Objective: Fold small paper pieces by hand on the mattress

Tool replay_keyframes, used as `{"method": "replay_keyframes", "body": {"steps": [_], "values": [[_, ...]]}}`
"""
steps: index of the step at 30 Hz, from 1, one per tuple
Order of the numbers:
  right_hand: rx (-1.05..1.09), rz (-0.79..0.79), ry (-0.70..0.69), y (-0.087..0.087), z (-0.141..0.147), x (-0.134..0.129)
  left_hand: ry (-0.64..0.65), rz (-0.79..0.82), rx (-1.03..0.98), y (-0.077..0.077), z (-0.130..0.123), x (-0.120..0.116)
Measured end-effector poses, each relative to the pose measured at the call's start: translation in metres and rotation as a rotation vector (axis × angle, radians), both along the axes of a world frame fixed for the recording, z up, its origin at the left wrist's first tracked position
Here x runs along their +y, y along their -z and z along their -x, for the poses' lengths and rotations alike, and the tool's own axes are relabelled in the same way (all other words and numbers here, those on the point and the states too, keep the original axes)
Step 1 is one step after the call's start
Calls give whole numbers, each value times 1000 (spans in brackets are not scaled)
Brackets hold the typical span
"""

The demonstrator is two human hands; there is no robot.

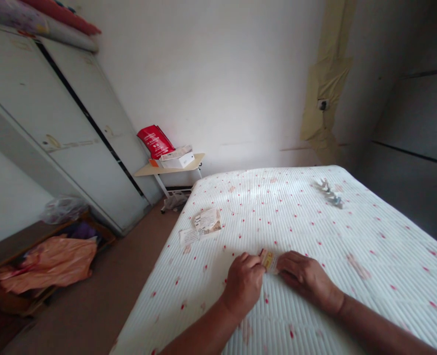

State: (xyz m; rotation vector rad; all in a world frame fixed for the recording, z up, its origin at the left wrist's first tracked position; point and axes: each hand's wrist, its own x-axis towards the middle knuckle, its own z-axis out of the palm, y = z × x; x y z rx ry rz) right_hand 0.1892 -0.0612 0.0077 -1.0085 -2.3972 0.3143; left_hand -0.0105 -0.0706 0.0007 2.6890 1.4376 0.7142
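Note:
A small piece of printed paper (269,261), yellowish with some red, lies between my two hands just above the white ribbed mattress (255,217). My left hand (245,280) is closed on its left edge, fingers bent inward. On the other side my right hand (307,277) has its fingers together over the right edge of the paper. Further left on the mattress are torn printed paper pieces (207,221). Toward the right back sits a twisted, pale crumpled strip (328,193).
Beyond the mattress, a small table (150,170) holds a red bag (155,141) and a white box (181,159). Grey cabinets (74,118) stand at the left. An orange plastic bag (52,264) rests low at the left. A socket (322,104) is on the back wall.

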Motion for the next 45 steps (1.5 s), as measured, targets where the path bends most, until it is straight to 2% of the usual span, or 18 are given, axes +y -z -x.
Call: {"method": "replay_keyframes", "body": {"steps": [8,11,15,20,24,27,31,37,45], "values": [[106,248,23,-10,0,12,-106,89,-203,6,5,-2],[62,241,71,-11,4,16,-138,99,-222,7,5,-1],[-109,196,209,-9,12,21,-194,120,-227,5,5,-2],[-314,105,325,-6,23,24,-261,121,-189,4,6,-4],[-415,62,342,-8,28,24,-201,58,-108,4,7,-9],[-456,55,345,-9,29,25,-164,30,9,3,6,-13],[-498,49,338,-8,29,30,-175,-3,103,3,3,-15],[-564,105,339,-4,30,40,-209,-31,164,7,0,-15],[-564,143,334,-9,32,43,-228,-28,208,7,-1,-16]]}}
